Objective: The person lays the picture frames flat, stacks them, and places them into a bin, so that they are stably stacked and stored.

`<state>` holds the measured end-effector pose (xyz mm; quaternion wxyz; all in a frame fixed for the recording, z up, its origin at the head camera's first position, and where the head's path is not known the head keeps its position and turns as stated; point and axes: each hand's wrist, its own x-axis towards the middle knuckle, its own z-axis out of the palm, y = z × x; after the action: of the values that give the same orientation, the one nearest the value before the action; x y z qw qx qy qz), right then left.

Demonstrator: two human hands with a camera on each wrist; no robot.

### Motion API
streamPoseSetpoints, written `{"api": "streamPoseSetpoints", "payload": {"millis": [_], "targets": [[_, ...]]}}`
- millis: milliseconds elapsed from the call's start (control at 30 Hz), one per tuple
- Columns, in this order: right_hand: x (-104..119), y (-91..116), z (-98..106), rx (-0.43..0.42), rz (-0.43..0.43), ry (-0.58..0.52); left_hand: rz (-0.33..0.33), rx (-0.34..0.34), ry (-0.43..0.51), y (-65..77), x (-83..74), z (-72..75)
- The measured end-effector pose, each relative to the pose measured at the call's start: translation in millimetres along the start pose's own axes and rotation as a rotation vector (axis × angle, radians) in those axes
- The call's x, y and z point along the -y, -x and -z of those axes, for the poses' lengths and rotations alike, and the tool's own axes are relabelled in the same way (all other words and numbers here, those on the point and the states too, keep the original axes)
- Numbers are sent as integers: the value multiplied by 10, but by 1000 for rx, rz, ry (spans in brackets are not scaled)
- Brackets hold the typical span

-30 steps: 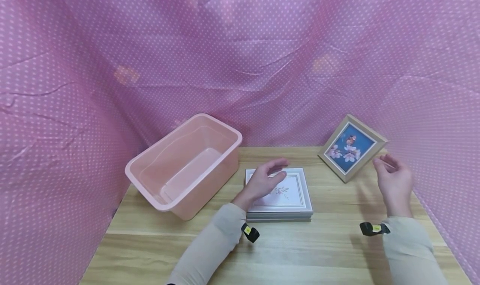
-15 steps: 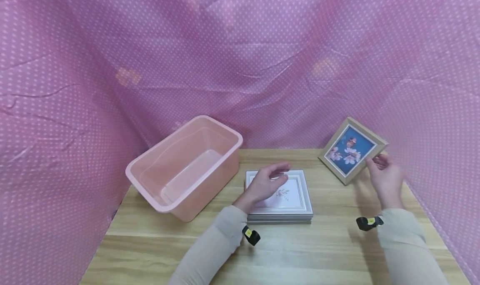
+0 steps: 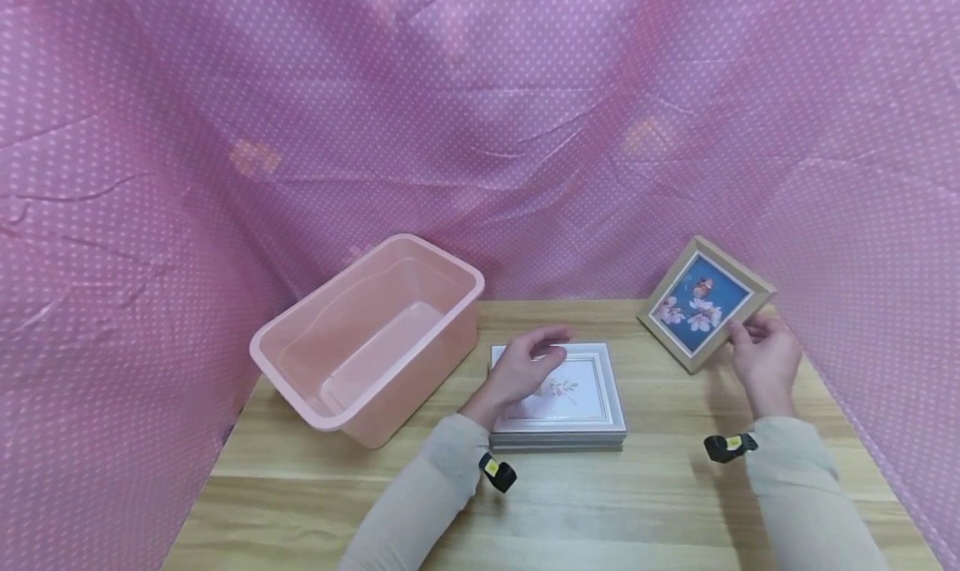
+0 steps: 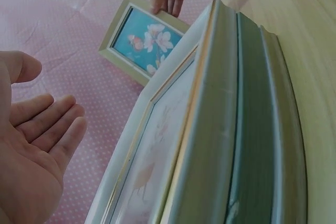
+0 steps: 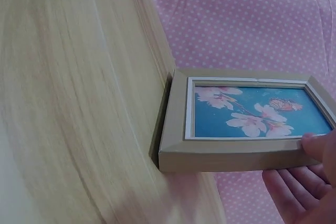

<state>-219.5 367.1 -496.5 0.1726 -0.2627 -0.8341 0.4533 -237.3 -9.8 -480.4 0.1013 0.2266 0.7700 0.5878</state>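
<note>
My right hand pinches the wooden frame at its lower right edge: the thumb bears on the front face, and the fingers sit under and behind the edge. The wooden frame is located at the rear right of the desk, tilted, with its front face turned toward me and one edge down at the desk surface; I cannot tell whether that edge carries any weight. Its print shows pink blossoms and a butterfly on a blue ground, bordered by a white inner lip. My left hand is spread, thumb parted from the relaxed fingers, and is positioned over the left portion of the frame stack. In the left wrist view a gap separates this hand from the stack. The frame stack lies flat near the middle of the desk; three layered edges are visible, and the uppermost unit is white with a floral print. A rectangular pink tub stands upright to the left of the stack, set at an angle to the desk edge. A black wrist device with a yellow label is fitted at each pale sleeve. Pink dotted cloth encloses the rear and both sides.
</note>
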Motion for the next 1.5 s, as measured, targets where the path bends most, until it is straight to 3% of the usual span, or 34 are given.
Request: {"api": "streamPoseSetpoints", "payload": {"millis": [367, 667, 1233, 1500], "targets": [[148, 140, 82, -78, -13, -26, 32, -20, -1, 5, -8, 62], [297, 247, 191, -143, 43, -41, 26, -18, 0, -15, 20, 83], [565, 377, 225, -109, 33, -149, 57, -41, -31, -33, 36, 150], [722, 467, 192, -99, 88, -194, 53, -33, -20, -27, 51, 173]]}}
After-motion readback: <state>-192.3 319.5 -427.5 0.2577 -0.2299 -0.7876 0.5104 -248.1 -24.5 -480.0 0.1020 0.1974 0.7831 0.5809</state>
